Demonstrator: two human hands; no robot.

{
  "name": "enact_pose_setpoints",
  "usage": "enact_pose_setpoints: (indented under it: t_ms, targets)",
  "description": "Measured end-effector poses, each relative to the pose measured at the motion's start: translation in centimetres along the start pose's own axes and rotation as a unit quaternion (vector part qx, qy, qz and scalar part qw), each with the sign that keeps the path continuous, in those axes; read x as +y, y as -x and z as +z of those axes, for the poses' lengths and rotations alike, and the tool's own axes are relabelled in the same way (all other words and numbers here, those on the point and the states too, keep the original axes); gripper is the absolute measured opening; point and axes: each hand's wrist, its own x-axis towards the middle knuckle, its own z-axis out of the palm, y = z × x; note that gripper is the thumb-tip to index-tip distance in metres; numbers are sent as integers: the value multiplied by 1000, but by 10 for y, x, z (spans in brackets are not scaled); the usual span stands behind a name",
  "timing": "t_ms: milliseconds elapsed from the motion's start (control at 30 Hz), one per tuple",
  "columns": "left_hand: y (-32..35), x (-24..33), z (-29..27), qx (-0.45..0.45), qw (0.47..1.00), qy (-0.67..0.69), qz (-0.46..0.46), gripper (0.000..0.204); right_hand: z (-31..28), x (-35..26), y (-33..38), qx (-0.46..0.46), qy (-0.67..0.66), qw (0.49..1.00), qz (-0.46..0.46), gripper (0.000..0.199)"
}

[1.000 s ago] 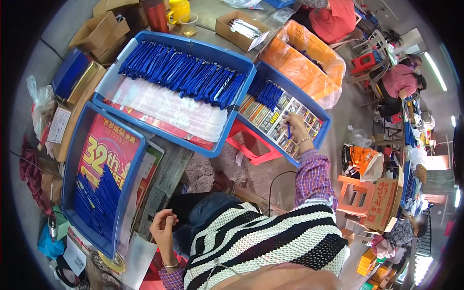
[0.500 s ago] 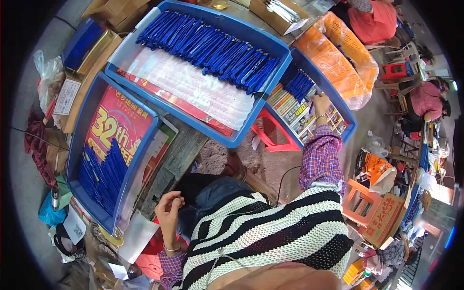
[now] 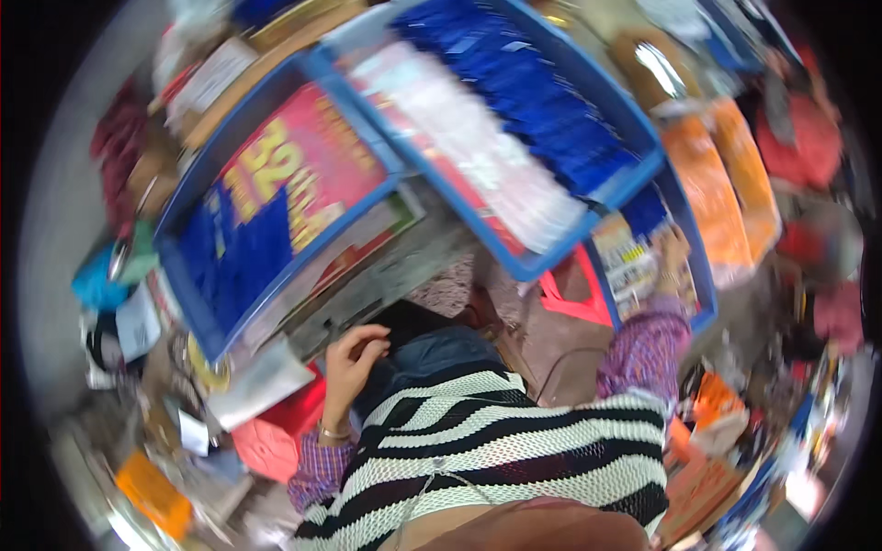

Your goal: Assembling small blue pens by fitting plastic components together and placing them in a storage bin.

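My right hand is inside the narrow blue tray at the right, just beside a small bunch of slim blue pieces. Motion smears its fingers, so what they hold, if anything, does not show. My left hand hovers by my lap, fingers loosely bent, thumb a little apart, with nothing visible in it. A large blue tray at the top holds a dense row of slim blue pieces beside a white sheet. More slim blue pieces lie in the left blue tray.
Orange plastic baskets wrapped in clear film stand beyond the right tray. A red stool is under that tray's near side. Cardboard lies at the lower right. Another person in red is at the far right.
The whole view has swung, shifting the trays to the right and blurring the picture. My right hand is still in the right tray; my left hand is still near my lap.
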Motion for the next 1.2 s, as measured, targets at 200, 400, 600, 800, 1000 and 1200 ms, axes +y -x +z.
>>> enact_pose_setpoints:
  t_ms: [200, 400, 600, 800, 1000, 1200]
  targets:
    - [12, -10, -5, 4, 999, -5, 48, 11, -33, -114, 57, -136, -232, 959, 86, 36]
    - [24, -29, -16, 36, 995, 26, 94, 7, -94, -206, 104, -90, -202, 974, -53, 36]
    - [22, -30, -34, 18, 993, 32, 111, 11, -90, -302, 178, -78, -170, 963, -195, 30]
    - [56, -25, -59, 90, 979, -19, 183, 11, -37, -419, 260, -268, -101, 818, -499, 21]
    - [38, -37, -60, 14, 957, 13, 289, 11, -23, -434, 306, -262, -107, 673, -683, 18]
    - [49, -33, -57, 32, 960, -31, 277, 13, 1, -447, 328, -337, -122, 643, -677, 19]
